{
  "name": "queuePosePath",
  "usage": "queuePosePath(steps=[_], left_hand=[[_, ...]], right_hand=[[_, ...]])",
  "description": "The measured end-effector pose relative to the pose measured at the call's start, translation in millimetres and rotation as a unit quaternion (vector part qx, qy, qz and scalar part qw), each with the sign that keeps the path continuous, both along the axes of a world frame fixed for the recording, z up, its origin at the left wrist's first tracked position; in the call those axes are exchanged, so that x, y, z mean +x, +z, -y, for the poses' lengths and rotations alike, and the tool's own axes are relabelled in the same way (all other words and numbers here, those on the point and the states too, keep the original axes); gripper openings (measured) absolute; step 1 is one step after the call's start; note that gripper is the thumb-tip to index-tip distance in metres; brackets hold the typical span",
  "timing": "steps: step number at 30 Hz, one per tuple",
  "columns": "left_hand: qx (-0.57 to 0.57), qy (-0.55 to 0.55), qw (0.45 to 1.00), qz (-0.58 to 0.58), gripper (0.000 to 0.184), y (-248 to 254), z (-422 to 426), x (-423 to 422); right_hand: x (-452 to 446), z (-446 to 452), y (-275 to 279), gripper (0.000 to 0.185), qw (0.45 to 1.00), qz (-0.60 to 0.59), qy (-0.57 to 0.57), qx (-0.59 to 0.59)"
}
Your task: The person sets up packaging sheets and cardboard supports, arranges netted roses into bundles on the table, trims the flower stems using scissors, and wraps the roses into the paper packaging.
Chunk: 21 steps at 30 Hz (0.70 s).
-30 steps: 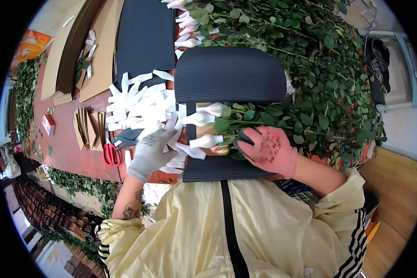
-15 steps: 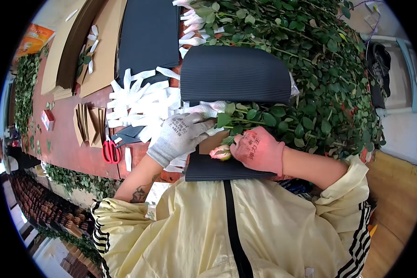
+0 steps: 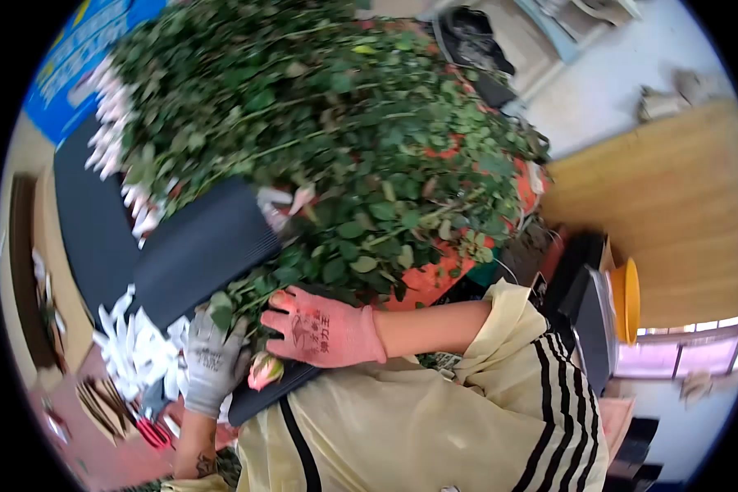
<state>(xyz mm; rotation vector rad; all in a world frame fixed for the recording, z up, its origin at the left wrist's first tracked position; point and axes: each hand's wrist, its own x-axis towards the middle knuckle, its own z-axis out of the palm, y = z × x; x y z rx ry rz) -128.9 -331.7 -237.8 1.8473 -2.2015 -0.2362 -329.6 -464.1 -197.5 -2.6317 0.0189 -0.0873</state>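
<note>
My left hand [image 3: 210, 357], in a grey-white glove, lies at the edge of the black ridged sheet [image 3: 201, 250], its fingers stretched out beside leafy rose stems. My right hand [image 3: 324, 330], in a pink glove with dark print, is over the stems with its fingers apart; I see nothing gripped between them. Just below its thumb is a pink rose bud [image 3: 264, 371], its stem hidden. Under the bud, against my jacket, shows a lower dark board [image 3: 271, 396]. Leaves [image 3: 250, 297] poke out between my two hands.
White foam net sleeves [image 3: 135, 348] lie heaped left of my left hand, near red-handled scissors [image 3: 154, 433] and folded cardboard pieces [image 3: 102, 406]. A large pile of leafy rose stems [image 3: 303, 123] covers the far side. A yellow tub [image 3: 625, 301] stands to the right.
My view has swung to the right, so the table sits further left. My right hand's fingers have loosened from around the rose and spread. The bud now shows below its thumb.
</note>
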Motion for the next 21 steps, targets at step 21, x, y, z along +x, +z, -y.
queuePosePath(steps=[21], left_hand=[[0.025, 0.077, 0.997, -0.011, 0.049, -15.9, -0.3, -17.3]], right_hand=[[-406.1, 177.3, 210.5, 0.033, 0.505, 0.319, -0.623, -0.505]])
